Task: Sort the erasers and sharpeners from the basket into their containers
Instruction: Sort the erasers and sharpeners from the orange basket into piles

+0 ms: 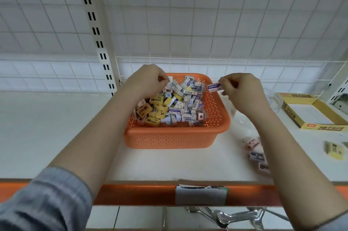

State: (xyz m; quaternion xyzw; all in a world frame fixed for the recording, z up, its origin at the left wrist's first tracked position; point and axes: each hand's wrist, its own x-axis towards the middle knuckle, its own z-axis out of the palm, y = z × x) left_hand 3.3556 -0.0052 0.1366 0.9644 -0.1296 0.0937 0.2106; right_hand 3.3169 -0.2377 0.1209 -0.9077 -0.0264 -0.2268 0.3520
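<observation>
An orange perforated basket (175,136) stands on the white shelf, piled with yellow erasers, white and purple erasers and small pink sharpeners. My left hand (146,78) hovers over the basket's far left corner, fingers curled and pinching a small white item (170,78). Over the basket's right rim, my right hand (239,91) pinches a purple and white eraser (214,87). A clear glass bowl (273,99) lies partly under my right arm. Further right is a yellow cardboard box (293,116) with a white inside.
Three pink and purple sharpeners (257,156) lie loose on the shelf near my right forearm. A yellow eraser (335,149) lies at the far right. The shelf has an orange front edge (141,193) with a paper label (201,195). A wire grid backs the shelf.
</observation>
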